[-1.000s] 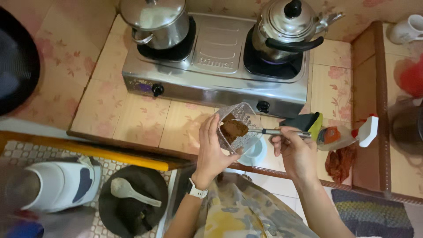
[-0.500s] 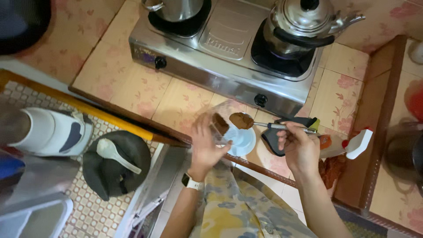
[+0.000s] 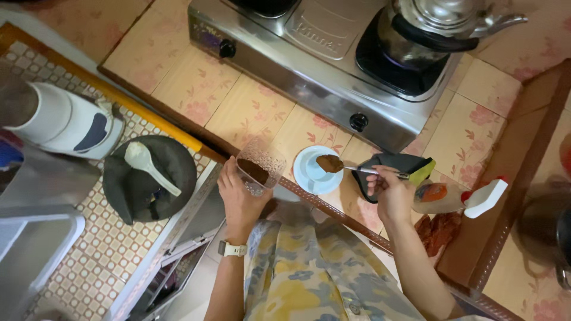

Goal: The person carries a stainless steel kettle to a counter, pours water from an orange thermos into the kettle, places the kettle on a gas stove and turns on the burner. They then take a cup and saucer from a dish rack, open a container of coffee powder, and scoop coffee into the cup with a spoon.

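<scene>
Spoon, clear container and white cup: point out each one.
spoon [image 3: 331,163], head view, on the heaped brown powder in its bowl.
clear container [image 3: 260,169], head view, on its side wall over the powder.
white cup [image 3: 310,173], head view, on its left rim.

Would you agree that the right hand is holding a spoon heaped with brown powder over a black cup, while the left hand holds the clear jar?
Not quite: in the head view the cup under the spoon is white, not black. The rest holds: the right hand carries the spoon heaped with brown powder, and the left hand holds the clear jar.
</scene>
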